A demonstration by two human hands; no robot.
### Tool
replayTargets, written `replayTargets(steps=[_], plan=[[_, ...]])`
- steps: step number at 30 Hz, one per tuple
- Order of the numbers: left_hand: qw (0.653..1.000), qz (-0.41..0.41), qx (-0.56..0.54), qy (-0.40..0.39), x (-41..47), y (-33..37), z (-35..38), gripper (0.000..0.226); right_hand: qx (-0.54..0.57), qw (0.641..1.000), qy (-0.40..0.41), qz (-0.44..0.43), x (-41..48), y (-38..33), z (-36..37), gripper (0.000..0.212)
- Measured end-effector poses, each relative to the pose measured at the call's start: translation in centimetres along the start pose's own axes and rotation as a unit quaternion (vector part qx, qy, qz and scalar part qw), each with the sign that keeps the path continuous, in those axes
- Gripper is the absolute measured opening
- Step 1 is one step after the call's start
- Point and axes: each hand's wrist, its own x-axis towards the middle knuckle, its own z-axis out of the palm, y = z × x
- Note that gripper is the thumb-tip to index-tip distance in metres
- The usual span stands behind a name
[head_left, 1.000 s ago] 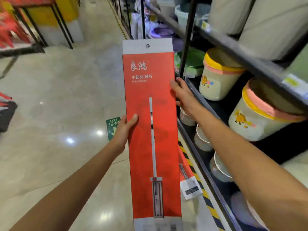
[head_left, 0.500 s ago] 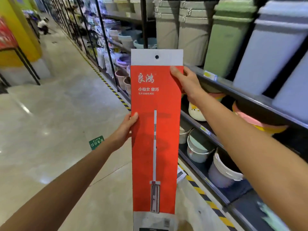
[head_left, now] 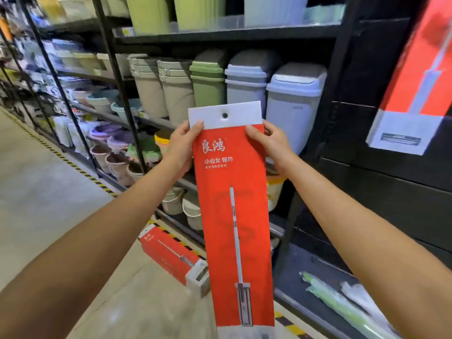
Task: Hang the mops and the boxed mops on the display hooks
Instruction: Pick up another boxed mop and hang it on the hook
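We held the boxed mop (head_left: 232, 192) upright between both grips, taking it near its top end. Our left grip (head_left: 182, 143) pinched the left edge, thumb laid across the front just under the white strip (head_left: 244, 116) and fingers behind. Our right grip (head_left: 271, 143) pinched the right edge in the same way, at the same height. Just above and between the grips, the hang hole (head_left: 224, 115) in that strip stood free. The red box ran well below the grips to the lower edge of the view.

Below and left of the left grip, a second boxed mop (head_left: 171, 255) lay on the floor (head_left: 49, 204), its far end hidden behind the held one. Below and right of the right grip, a blurred wrapped pack (head_left: 342, 307), green inside, lay on the bottom shelf (head_left: 293, 282).

Beyond the grips, lidded bins (head_left: 293, 101) stood in a row. Up and right of the right grip, well apart, a third boxed mop (head_left: 415, 81) showed against the dark panel (head_left: 354, 69); we could not tell what held it.
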Motion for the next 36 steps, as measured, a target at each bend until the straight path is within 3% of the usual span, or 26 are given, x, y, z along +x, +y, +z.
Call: replayTargets(steps=[6, 11, 21, 27, 36], plan=[[0.994, -0.002, -0.081, -0.071, -3.6, 2.8, 15.9, 0.007, -0.025, 0.997, 0.076, -0.015, -5.7, -4.9, -14.5, 0.026], [0.992, 0.048, -0.057, -0.104, -5.6, 6.6, 26.6, 0.009, -0.053, 0.989, 0.135, -0.039, -8.7, -9.9, -24.3, 0.050], [0.980, 0.086, -0.075, -0.163, -4.0, 12.1, 41.1, 0.010, -0.124, 0.968, 0.203, -0.081, -8.9, -18.3, -37.6, 0.079], [0.969, 0.134, -0.081, -0.191, 2.2, 14.2, 46.9, 0.012, -0.140, 0.955, 0.234, -0.116, -4.6, -21.3, -42.0, 0.044], [0.951, 0.173, -0.123, -0.224, 13.6, 21.2, 52.7, 0.013, -0.154, 0.923, 0.301, -0.184, 4.8, -28.0, -45.0, 0.038]])
